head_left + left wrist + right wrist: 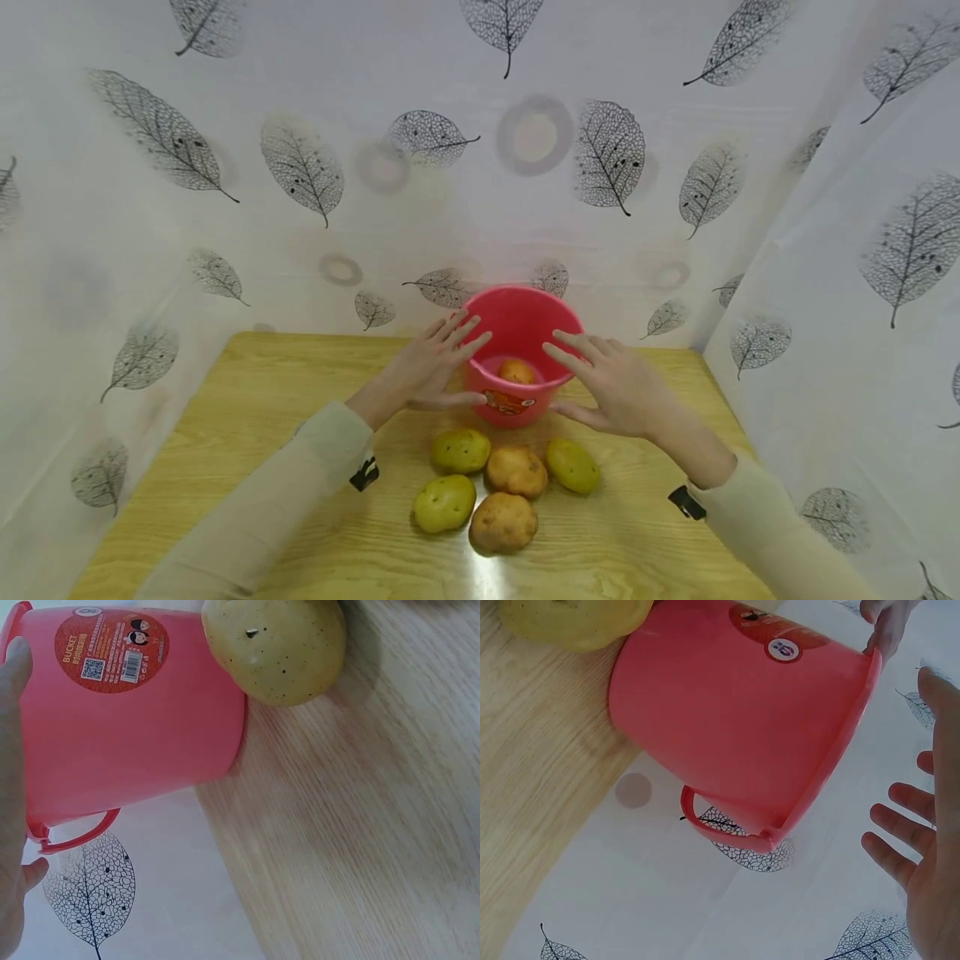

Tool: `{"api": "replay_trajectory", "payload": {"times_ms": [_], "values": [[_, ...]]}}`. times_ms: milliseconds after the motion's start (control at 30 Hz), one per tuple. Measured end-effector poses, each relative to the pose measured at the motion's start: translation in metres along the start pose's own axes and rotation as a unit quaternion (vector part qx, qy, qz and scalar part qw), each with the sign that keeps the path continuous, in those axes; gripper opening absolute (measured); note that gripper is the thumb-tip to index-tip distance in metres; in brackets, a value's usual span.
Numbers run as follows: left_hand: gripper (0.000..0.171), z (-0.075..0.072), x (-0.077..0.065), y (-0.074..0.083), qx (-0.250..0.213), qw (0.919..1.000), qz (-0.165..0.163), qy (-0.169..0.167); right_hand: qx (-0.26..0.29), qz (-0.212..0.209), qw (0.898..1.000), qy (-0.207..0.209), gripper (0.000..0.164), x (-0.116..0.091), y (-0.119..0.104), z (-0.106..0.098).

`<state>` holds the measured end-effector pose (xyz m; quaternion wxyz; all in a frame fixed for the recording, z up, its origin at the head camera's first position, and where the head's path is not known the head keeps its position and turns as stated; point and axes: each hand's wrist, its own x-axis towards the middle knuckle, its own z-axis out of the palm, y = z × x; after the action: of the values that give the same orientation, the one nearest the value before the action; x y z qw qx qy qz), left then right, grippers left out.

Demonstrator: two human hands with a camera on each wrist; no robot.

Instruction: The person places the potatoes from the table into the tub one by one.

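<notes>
A pink plastic bucket (517, 325) stands upright on the table, with one brownish potato (516, 372) inside. My left hand (425, 367) is at the bucket's left side, fingers spread and extended, holding nothing. On the opposite side my right hand (617, 385) has its fingers stretched toward the rim, also holding nothing; the right wrist view has it apart from the bucket. Whether the left hand touches the rim cannot be told. In front of the bucket lie several potatoes: brownish ones (504, 522) in the middle and yellow-green ones (573, 465) around them.
The wooden table (300, 375) meets a pale curtain (450, 225) printed with dark leaves at the back and sides. A pink carrying handle (720, 837) hangs against the bucket. A red label (112, 651) is on its outside wall.
</notes>
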<state>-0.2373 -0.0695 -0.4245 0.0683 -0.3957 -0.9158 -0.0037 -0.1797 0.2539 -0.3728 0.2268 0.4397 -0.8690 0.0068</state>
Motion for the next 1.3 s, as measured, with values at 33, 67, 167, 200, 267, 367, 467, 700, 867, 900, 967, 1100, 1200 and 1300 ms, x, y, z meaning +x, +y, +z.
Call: {"api": "replay_trajectory", "payload": {"times_ms": [33, 67, 167, 200, 267, 367, 467, 700, 867, 900, 967, 1100, 1200, 1300], "values": [[0.099, 0.0, 0.0, 0.0, 0.002, 1.0, 0.0, -0.001, -0.003, -0.002, 1.0, 0.001, 0.079, -0.002, -0.003, -0.001], [0.099, -0.001, 0.0, 0.0, 0.003, 1.0, 0.0, -0.002, -0.004, -0.005, 1.0, 0.001, 0.079, -0.003, -0.006, -0.001], [0.099, -0.001, 0.0, 0.0, 0.005, 1.0, -0.001, -0.003, -0.007, -0.012, 1.0, 0.002, 0.08, -0.009, -0.013, -0.001], [0.099, -0.002, 0.0, 0.0, 0.004, 1.0, -0.002, -0.004, -0.005, -0.013, 1.0, 0.002, 0.08, -0.01, -0.016, -0.001], [0.099, -0.002, 0.0, 0.0, 0.001, 1.0, -0.004, -0.006, -0.006, -0.015, 1.0, 0.007, 0.079, -0.015, -0.02, 0.0], [0.099, -0.002, 0.0, 0.001, -0.001, 0.9999, -0.007, -0.008, -0.007, -0.016, 1.0, 0.014, 0.079, -0.021, -0.025, 0.001], [0.1, -0.002, 0.0, 0.001, 0.002, 0.9999, -0.006, -0.009, -0.01, -0.01, 1.0, 0.016, 0.081, -0.029, -0.029, 0.001], [0.099, -0.001, -0.001, 0.001, 0.012, 0.9999, -0.001, -0.002, -0.011, -0.003, 1.0, 0.001, 0.085, -0.047, -0.037, 0.007], [0.1, -0.001, -0.001, 0.001, 0.015, 0.9999, -0.006, -0.006, -0.016, -0.017, 1.0, -0.001, 0.087, -0.055, -0.041, 0.019], [0.1, -0.001, -0.001, 0.001, 0.013, 0.9999, -0.007, -0.007, -0.015, -0.018, 1.0, -0.001, 0.087, -0.057, -0.042, 0.021], [0.1, -0.002, -0.001, 0.001, 0.01, 0.9999, -0.009, -0.01, -0.01, -0.016, 1.0, -0.004, 0.087, -0.06, -0.043, 0.026], [0.1, -0.003, 0.0, 0.0, 0.008, 0.9999, -0.008, -0.011, 0.006, -0.005, 1.0, -0.013, 0.089, -0.067, -0.046, 0.037], [0.1, -0.003, 0.0, 0.0, 0.012, 0.9998, -0.006, -0.013, 0.015, 0.004, 1.0, -0.02, 0.095, -0.072, -0.05, 0.045], [0.1, -0.003, -0.001, 0.0, 0.011, 0.9998, -0.006, -0.015, 0.016, 0.012, 0.999, -0.03, 0.101, -0.077, -0.054, 0.053]]}}
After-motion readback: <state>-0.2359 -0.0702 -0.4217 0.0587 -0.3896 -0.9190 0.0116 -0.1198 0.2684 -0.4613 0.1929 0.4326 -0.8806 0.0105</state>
